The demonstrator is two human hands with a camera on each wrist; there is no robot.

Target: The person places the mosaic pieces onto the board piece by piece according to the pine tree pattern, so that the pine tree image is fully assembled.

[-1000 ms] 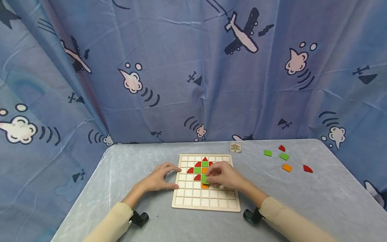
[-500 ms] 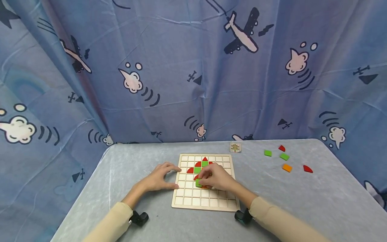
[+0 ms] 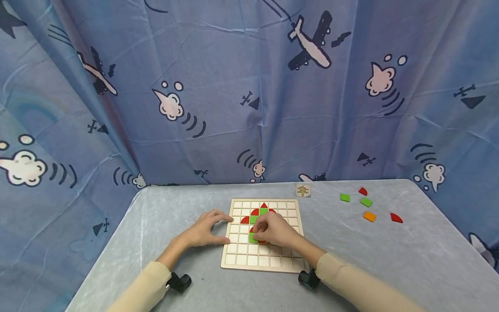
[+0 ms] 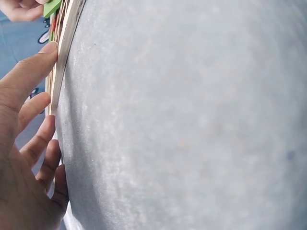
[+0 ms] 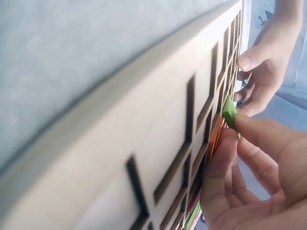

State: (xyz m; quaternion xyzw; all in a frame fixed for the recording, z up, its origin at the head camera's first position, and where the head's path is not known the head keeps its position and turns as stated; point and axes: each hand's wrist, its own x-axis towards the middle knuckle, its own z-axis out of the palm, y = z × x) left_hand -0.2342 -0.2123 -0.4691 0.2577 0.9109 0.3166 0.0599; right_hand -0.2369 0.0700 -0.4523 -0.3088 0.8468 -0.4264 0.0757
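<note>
A wooden grid board [image 3: 241, 261] lies flat on the table, with red, green and orange pieces set in its squares. Along its left edge rests my left hand [image 3: 203, 229], thumb and fingers spread and touching the rim. My right hand [image 3: 276, 229], over the middle of the board, pinches a green square tile [image 3: 253, 238] between thumb and fingers. In the right wrist view the green tile [image 5: 230, 113] tilts at the grid, beside an orange piece [image 5: 215, 137]. Part of the pattern is hidden under my right hand.
At the table's right lie loose pieces: green squares [image 3: 366, 202], an orange square [image 3: 369, 216] and red quarter-rounds [image 3: 396, 218]. A small pattern card [image 3: 303, 190] lies near the back edge. Behind the table hangs a blue curtain [image 3: 218, 95] with printed planes.
My right hand has carried the green tile left and slightly nearer, from the orange-piece column to the column beside it. My left hand stays at the board's edge.
</note>
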